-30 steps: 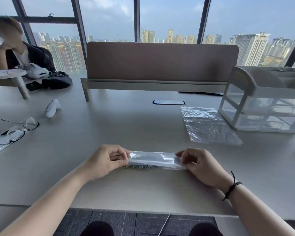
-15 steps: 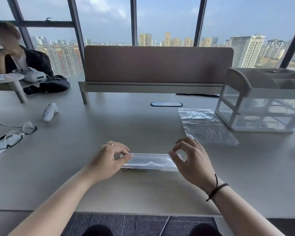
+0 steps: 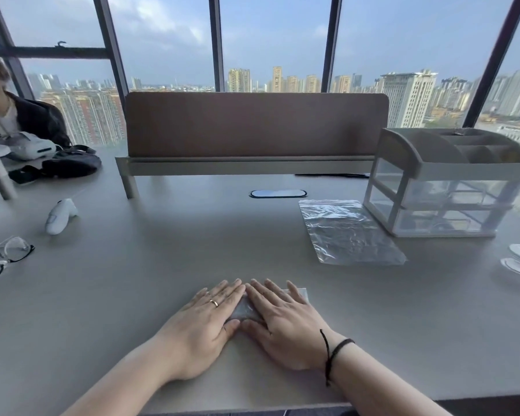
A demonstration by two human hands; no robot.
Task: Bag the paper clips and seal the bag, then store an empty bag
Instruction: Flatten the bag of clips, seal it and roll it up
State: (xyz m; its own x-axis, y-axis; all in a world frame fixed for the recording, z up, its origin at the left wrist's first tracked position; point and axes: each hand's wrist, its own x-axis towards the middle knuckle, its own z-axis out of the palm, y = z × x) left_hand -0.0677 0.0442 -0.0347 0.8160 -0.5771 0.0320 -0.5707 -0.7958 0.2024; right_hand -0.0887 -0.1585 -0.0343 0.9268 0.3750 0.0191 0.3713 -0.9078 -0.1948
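A clear plastic bag lies flat on the grey desk near its front edge, mostly hidden under my hands. My left hand and my right hand press down on it side by side, palms down, fingers straight and spread. Only a strip of the bag between the hands and a corner at the right show. The paper clips are not visible. A second clear bag, empty and flat, lies further back to the right.
A clear drawer organiser with a compartment tray on top stands at the back right, beside the empty bag. Glasses and a white controller lie at the left. A brown divider crosses the back. A person sits far left.
My hands let go of the bag's ends, moved together over its middle and flattened onto it. The bag now lies covered beneath both palms.
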